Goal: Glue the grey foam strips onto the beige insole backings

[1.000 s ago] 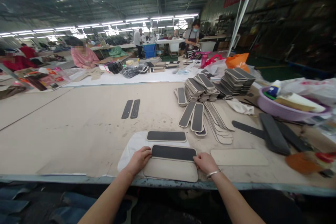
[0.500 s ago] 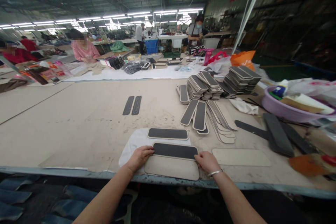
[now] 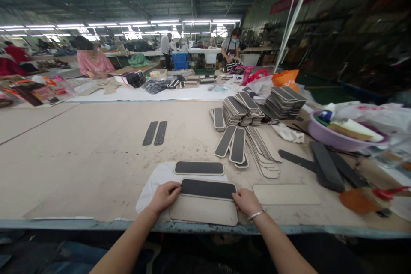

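Note:
My left hand (image 3: pixel 165 197) pinches the left end of a dark grey strip panel (image 3: pixel 208 189) with a beige border. At the panel's other end, my right hand (image 3: pixel 246 202), with a bracelet on its wrist, pinches the corner. This panel lies flat or nearly so, overlapping the upper part of a plain beige panel (image 3: pixel 204 213) at the table's front edge. Just beyond is a second dark, beige-bordered panel (image 3: pixel 199 168), resting on a white sheet (image 3: pixel 146 195). To the right of my right hand lies another plain beige panel (image 3: pixel 285 194).
Stacks of bordered panels (image 3: pixel 236 110) and fanned beige pieces (image 3: pixel 263 154) stand at right. Beyond them are a purple basin (image 3: pixel 340 135), dark strips (image 3: pixel 326 167) and an orange-brown object (image 3: pixel 358 200). Two small dark pieces (image 3: pixel 155 133) lie left of centre. Co-workers are farther back.
The camera view has shifted slightly, so the table's contents appear farther left and a little lower. Both hands keep their hold on the panel's ends. A co-worker in an apron has changed arm position.

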A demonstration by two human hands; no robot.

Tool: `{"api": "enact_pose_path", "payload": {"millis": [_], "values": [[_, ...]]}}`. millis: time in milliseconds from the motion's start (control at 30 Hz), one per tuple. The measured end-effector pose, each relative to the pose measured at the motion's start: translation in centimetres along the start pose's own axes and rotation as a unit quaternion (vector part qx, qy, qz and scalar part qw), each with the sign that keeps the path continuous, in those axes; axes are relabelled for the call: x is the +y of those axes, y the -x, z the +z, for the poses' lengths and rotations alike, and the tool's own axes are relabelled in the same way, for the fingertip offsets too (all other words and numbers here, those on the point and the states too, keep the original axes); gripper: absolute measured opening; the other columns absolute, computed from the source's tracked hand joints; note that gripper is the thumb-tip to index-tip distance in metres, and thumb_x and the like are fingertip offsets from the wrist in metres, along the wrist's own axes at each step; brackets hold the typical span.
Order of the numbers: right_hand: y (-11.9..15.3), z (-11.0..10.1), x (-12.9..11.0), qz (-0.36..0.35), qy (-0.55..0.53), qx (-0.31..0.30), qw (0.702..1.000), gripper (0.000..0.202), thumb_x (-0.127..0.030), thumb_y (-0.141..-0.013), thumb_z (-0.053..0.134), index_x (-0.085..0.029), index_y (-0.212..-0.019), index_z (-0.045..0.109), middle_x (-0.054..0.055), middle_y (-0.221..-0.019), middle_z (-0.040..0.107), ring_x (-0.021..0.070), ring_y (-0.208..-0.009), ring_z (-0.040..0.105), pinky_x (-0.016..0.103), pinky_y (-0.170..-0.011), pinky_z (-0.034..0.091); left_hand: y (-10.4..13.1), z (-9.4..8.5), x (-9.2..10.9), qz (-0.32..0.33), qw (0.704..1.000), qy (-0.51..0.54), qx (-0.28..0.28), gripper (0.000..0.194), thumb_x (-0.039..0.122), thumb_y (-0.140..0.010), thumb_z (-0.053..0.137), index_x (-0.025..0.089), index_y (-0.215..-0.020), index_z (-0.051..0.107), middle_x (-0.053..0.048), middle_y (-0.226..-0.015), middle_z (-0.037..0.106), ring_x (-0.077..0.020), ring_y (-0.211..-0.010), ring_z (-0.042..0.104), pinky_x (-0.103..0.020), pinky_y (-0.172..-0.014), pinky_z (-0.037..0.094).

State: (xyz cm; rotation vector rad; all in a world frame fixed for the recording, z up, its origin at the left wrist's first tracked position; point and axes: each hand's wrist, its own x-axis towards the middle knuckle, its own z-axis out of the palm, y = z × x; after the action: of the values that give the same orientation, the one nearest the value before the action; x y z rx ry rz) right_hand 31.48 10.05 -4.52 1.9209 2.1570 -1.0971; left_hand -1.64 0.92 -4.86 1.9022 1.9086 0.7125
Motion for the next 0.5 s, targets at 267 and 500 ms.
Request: {"api": "enact_pose_path", "payload": {"millis": [267, 500], "values": [[0.2, 0.0, -0.3, 0.001, 0.017, 0.014, 1.0, 0.032, -0.032, -0.085, 0.044, -0.018, -0.062, 0.063, 0.004, -0.055, 0.066, 0.0153, -0.057, 0.06, 0.024, -0.054, 0.033, -2.5, 1.0, -0.1, -0.054, 0.997, -0.034, 0.031, 0.021, 0.029, -0.08, 0.055, 0.021, -0.092, 0.071, -0.003, -0.083, 0.067, -0.0142, -0.073, 0.063, -0.026, -0.072, 0.049], [0.2, -0.1, -0.4, 0.002, 0.023, 0.009, 1.0, 0.031, -0.03, -0.086, 0.045, -0.018, -0.066, 0.065, 0.005, -0.057, 0.067, 0.0162, -0.061, 0.062, 0.024, -0.056, 0.035, -2.4, 1.8, 0.1, -0.049, 0.997, -0.049, 0.036, 0.021, 0.027, -0.082, 0.053, 0.022, -0.087, 0.072, -0.003, -0.078, 0.064, -0.0146, -0.074, 0.061, -0.026, -0.071, 0.047]]}}
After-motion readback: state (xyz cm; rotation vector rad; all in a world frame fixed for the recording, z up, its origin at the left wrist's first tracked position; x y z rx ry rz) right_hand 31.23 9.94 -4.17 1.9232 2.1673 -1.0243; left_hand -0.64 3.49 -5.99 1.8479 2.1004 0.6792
